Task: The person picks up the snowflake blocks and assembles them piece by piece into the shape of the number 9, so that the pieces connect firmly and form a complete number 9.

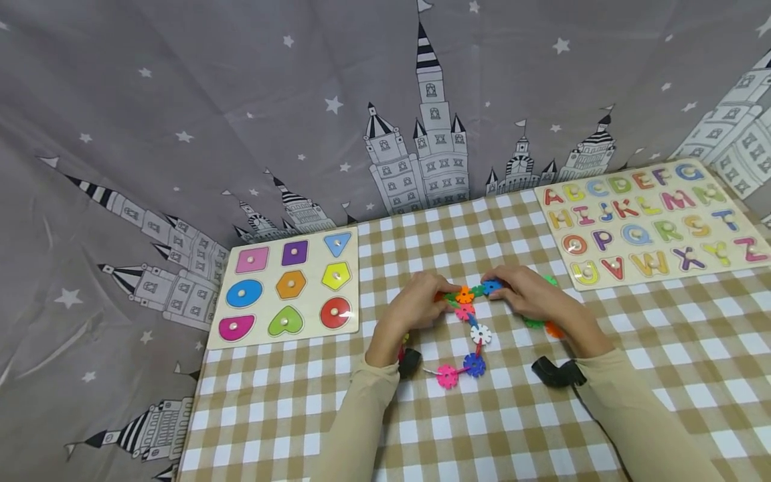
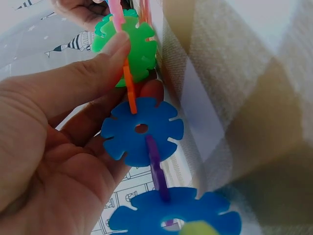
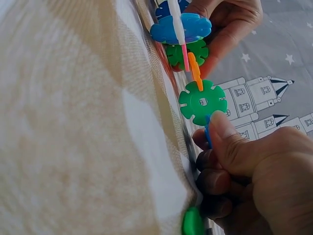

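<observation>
Over a checked tablecloth (image 1: 518,435), seen from the head, a person's left hand (image 1: 415,304) and right hand (image 1: 525,292) work close together on a chain of notched plastic discs (image 1: 474,365), which lies between a shape board (image 1: 275,253) and a letter board (image 1: 628,276); more pieces show beside the right hand. In the left wrist view, the thumb is clamped against a light green disc (image 2: 139,46), fingers behind it, while an orange disc (image 2: 129,88) links it to a blue disc (image 2: 122,117). From the right wrist, thumb and fingertip pinch an edge-on blue piece (image 3: 208,133) at the rim of a darker green disc (image 3: 190,105); whether it is fully seated cannot be told. The step in hand looks like slotting that piece in; the next move likely calls for aligned notches, a steady left grip and a firm push.
</observation>
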{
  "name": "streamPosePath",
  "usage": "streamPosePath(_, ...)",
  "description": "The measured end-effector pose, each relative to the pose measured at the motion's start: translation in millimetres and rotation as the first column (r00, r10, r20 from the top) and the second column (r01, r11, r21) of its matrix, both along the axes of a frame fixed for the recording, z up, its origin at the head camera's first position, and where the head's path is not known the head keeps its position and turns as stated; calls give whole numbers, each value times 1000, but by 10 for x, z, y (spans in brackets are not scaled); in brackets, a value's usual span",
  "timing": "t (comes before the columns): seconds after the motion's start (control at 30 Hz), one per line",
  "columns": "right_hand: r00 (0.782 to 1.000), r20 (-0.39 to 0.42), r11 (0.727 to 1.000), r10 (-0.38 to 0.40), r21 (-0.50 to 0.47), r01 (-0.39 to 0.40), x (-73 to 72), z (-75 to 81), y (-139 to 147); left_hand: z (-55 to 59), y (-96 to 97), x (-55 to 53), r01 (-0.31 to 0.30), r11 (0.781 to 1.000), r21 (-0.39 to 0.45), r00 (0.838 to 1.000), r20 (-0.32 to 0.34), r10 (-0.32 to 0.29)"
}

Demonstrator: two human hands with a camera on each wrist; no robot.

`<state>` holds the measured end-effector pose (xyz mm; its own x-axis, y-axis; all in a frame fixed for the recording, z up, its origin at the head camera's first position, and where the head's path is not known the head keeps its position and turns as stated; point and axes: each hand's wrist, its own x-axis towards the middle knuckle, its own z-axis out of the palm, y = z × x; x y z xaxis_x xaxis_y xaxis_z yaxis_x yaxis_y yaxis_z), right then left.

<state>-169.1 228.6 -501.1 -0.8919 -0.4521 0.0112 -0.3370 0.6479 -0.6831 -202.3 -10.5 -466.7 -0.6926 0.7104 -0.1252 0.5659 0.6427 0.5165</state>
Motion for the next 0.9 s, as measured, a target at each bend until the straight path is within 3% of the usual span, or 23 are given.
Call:
streamPosePath(0.37, 1000, 27, 1000, -8, 7, 8, 21, 8, -5, 31, 11, 7, 5, 1000, -14, 1000, 3, -5)
streamPosePath(0.67, 998, -15, 998, -57, -30, 57, 0, -20, -1, 67, 55, 59, 78, 994, -76, 996, -29, -80)
streamPosePath(0.9, 998, -26, 998, -54, -29, 54, -18, -1, 9, 210, 165, 44, 8, 995, -102, 999, -37, -11)
